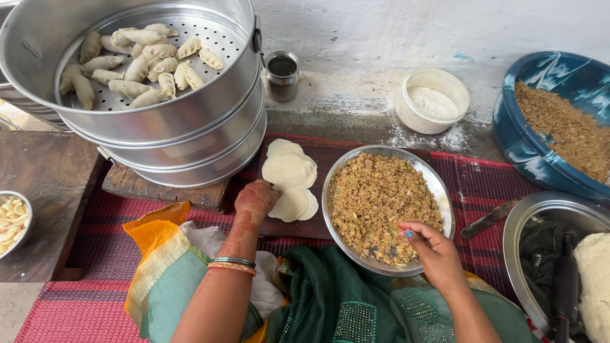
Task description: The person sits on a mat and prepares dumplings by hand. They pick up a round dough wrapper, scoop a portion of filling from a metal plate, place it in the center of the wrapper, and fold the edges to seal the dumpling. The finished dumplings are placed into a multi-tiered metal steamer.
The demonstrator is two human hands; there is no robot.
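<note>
Pale, soft dough is what you're dealing with here, so go gently. Far out past your left fingers, a small steel bowl (11,222) of pale cut pieces sits at the edge of the wooden desk (44,184). Up beyond them stands the stacked aluminium steamer (190,121), its top tier carrying folded dumplings (136,63), well apart from your reach.

Your left hand (255,197) lies knuckles-up, fingers (270,190) curled down onto the near edge of the dough rounds (290,178), touching them. I cannot tell whether they have pinched one yet. Those discs are thin, light and limp; they look likely to stretch or tear and may cling to each other, so peel one by its rim rather than the middle.

Just right of the rounds is the steel plate (438,184) of crumbly brown filling (381,203). Your right hand (432,251) rests at its near rim, fingers (413,232) loosely bunched, tips at the filling; any pinch held is hidden. It's loose and grainy and will spill, so take small pinches.

Beyond the plate: a little steel cup (282,76) of dark liquid and a plain round white tub (432,100) of flour, no label showing. Right of your fingers, a blue basin (515,127) holds more filling, and a steel basin (527,216) holds a dough lump (594,279).
</note>
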